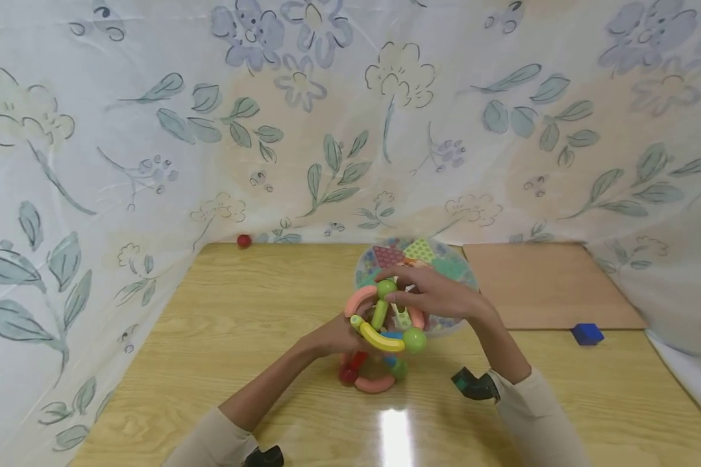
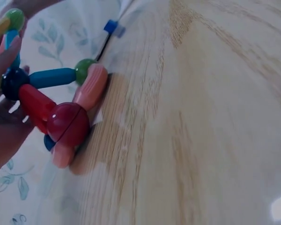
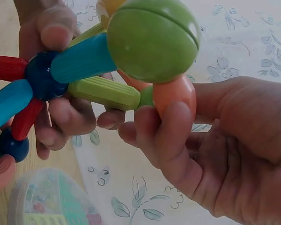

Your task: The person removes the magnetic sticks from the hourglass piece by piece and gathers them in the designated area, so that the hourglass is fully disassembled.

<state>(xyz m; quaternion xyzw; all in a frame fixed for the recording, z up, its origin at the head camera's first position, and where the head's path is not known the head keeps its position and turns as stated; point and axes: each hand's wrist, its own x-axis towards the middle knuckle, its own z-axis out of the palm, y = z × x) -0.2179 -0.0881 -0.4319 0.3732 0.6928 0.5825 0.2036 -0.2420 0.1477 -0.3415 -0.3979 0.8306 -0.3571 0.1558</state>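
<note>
A toy structure of magnetic rods and balls stands on the table, its lower ring of curved salmon rods (image 1: 376, 384) and a red ball (image 2: 68, 124) touching the wood. Around its middle, by the dark blue ball (image 3: 46, 75), my left hand (image 1: 340, 336) grips the rods. Higher up, a yellow curved rod (image 1: 382, 340) joins a green ball (image 3: 152, 40). My right hand (image 3: 225, 145) pinches the orange curved rod (image 3: 174, 97) just under that ball. In the head view the right hand hides part of the upper ring.
Behind the structure lies a clear round container (image 1: 359, 266) with coloured pieces inside. At the back right is a tan board (image 1: 549, 285), with a blue block (image 1: 587, 334) by its front edge. A red ball (image 1: 243, 241) sits at the far left edge, against the floral cloth (image 1: 327, 162).
</note>
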